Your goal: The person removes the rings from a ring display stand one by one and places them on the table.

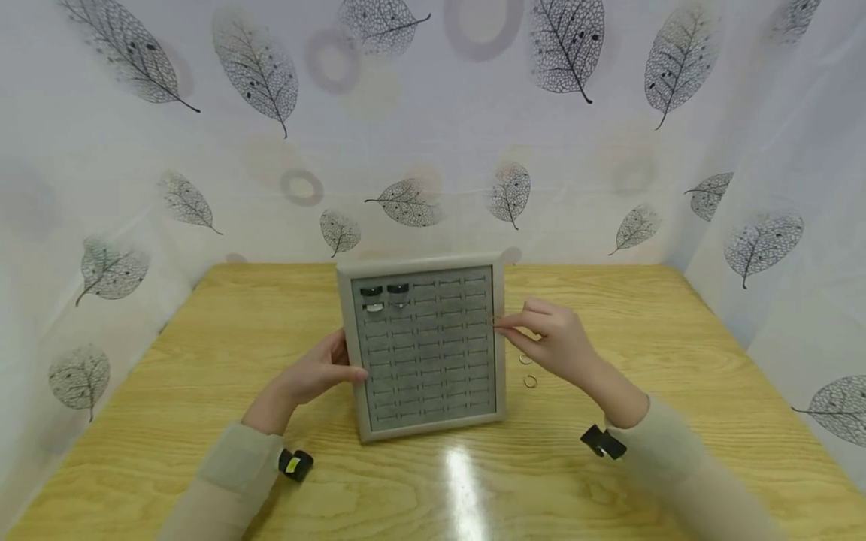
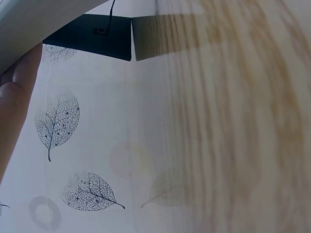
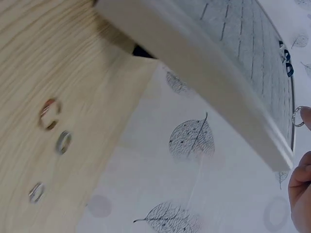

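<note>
A grey ring display board [image 1: 433,353] in a pale frame stands tilted on the table, lined with rows of slots. Two dark rings [image 1: 371,291] sit in its top row at the left, and a silver ring [image 1: 373,307] and another small one are below them. My left hand [image 1: 307,378] grips the frame's left side, thumb over the front and fingers behind. At the right side of the frame, my right hand [image 1: 558,342] pinches a thin silver-looking ring [image 3: 297,116] between thumb and fingertip, close to the board's face.
On the wooden table [image 1: 237,300], right of the board, lie a reddish ring [image 3: 48,116], a darker silver ring [image 3: 63,142] and a bright silver ring [image 3: 36,192]. A dark support flap [image 2: 92,39] props the board from behind. Leaf-patterned cloth [image 1: 419,120] surrounds the table's back and sides.
</note>
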Action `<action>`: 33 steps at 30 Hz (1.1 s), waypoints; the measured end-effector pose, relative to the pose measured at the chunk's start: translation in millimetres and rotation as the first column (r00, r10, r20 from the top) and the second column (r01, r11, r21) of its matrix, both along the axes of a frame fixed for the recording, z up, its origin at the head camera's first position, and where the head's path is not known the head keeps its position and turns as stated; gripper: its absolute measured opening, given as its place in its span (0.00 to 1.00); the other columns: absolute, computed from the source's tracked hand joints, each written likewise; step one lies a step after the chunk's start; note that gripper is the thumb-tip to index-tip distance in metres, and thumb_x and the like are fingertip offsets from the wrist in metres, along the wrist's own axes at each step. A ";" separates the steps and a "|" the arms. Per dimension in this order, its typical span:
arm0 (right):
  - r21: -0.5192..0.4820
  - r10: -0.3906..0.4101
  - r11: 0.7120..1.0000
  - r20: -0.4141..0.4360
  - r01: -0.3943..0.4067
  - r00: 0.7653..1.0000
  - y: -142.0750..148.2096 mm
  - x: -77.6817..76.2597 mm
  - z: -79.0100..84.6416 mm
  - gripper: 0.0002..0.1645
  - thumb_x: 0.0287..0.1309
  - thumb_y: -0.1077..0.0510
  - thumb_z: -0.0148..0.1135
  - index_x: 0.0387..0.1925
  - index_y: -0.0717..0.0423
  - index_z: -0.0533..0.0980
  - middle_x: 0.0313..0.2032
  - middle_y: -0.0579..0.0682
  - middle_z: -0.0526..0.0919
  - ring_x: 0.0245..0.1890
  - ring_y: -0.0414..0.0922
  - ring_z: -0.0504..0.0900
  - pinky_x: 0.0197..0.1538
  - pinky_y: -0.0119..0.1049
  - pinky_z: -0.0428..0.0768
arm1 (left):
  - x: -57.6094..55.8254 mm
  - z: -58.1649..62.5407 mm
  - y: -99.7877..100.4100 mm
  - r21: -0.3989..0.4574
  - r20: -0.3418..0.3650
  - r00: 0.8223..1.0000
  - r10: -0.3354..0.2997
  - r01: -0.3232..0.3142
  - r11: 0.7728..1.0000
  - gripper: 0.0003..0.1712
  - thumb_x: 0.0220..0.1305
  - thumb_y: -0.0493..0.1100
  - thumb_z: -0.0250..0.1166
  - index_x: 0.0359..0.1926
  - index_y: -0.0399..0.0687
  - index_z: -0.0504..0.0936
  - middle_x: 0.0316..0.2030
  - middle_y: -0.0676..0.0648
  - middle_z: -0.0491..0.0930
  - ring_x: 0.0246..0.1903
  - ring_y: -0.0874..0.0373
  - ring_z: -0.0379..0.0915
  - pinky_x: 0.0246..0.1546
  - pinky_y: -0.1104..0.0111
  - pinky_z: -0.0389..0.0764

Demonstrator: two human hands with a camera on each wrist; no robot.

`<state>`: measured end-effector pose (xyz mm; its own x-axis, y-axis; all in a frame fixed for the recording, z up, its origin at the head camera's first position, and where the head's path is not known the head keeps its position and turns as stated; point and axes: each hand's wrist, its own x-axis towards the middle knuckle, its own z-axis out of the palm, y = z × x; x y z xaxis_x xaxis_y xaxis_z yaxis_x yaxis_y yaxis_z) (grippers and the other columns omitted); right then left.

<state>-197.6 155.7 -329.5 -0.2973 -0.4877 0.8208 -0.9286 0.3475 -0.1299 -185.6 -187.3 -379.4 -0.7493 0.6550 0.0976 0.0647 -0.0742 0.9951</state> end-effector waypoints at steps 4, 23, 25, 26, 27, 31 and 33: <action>0.036 -0.036 0.999 -0.009 0.036 0.999 14.8 1.5 -4.8 0.20 0.59 0.49 0.52 0.21 0.57 0.80 0.15 0.41 0.65 0.14 0.32 0.56 0.16 0.22 0.56 | -0.2 1.0 -0.3 -0.005 -0.001 1.000 0.007 -0.007 1.000 0.45 0.55 0.32 0.61 0.67 0.40 0.43 0.58 0.36 0.61 0.53 0.51 0.65 0.49 0.61 0.69; 0.173 -0.161 0.973 0.042 0.152 0.986 62.9 5.5 -36.1 0.24 0.60 0.45 0.47 0.21 0.55 0.81 0.16 0.39 0.66 0.13 0.30 0.56 0.15 0.21 0.55 | -0.3 0.8 -0.6 -0.008 0.005 1.000 0.005 -0.005 1.000 0.45 0.55 0.31 0.60 0.67 0.41 0.43 0.58 0.36 0.61 0.53 0.50 0.65 0.50 0.60 0.69; 0.189 -0.167 0.970 0.047 0.155 0.985 66.1 6.1 -38.6 0.24 0.60 0.45 0.48 0.21 0.55 0.81 0.16 0.38 0.66 0.13 0.30 0.55 0.14 0.20 0.55 | -0.4 0.7 -0.4 -0.006 0.008 1.000 0.005 -0.004 1.000 0.45 0.55 0.31 0.60 0.67 0.40 0.43 0.58 0.36 0.61 0.53 0.50 0.65 0.49 0.60 0.69; 0.197 -0.171 0.968 0.049 0.158 0.984 67.6 6.5 -39.9 0.24 0.60 0.45 0.48 0.21 0.55 0.81 0.16 0.38 0.66 0.13 0.29 0.55 0.14 0.20 0.55 | -0.4 0.5 -0.4 -0.005 0.008 1.000 0.004 -0.004 1.000 0.44 0.55 0.31 0.60 0.67 0.40 0.43 0.58 0.36 0.61 0.53 0.50 0.65 0.49 0.60 0.69; 0.206 -0.176 0.965 0.052 0.162 0.983 69.2 7.0 -41.0 0.24 0.59 0.45 0.49 0.21 0.55 0.81 0.16 0.38 0.65 0.13 0.29 0.54 0.14 0.20 0.55 | -0.5 0.4 -0.3 -0.003 0.009 1.000 0.002 -0.002 1.000 0.44 0.55 0.31 0.60 0.67 0.40 0.43 0.58 0.36 0.62 0.53 0.50 0.65 0.49 0.60 0.69; 0.240 -0.192 0.955 0.062 0.172 0.980 74.8 7.5 -45.7 0.12 0.52 0.52 0.61 0.20 0.54 0.81 0.15 0.37 0.65 0.13 0.28 0.53 0.14 0.20 0.55 | -0.9 -0.3 -0.3 0.010 0.007 1.000 -0.007 0.007 1.000 0.43 0.55 0.31 0.60 0.66 0.39 0.44 0.57 0.37 0.63 0.53 0.50 0.65 0.49 0.60 0.69; 0.258 -0.202 0.950 0.069 0.179 0.977 77.2 7.4 -48.0 0.03 0.42 0.59 0.67 0.19 0.54 0.81 0.15 0.37 0.64 0.13 0.28 0.53 0.14 0.20 0.55 | -1.0 -0.3 -0.2 0.013 0.006 1.000 -0.009 0.009 1.000 0.43 0.55 0.31 0.60 0.66 0.39 0.44 0.57 0.38 0.63 0.52 0.50 0.65 0.49 0.60 0.69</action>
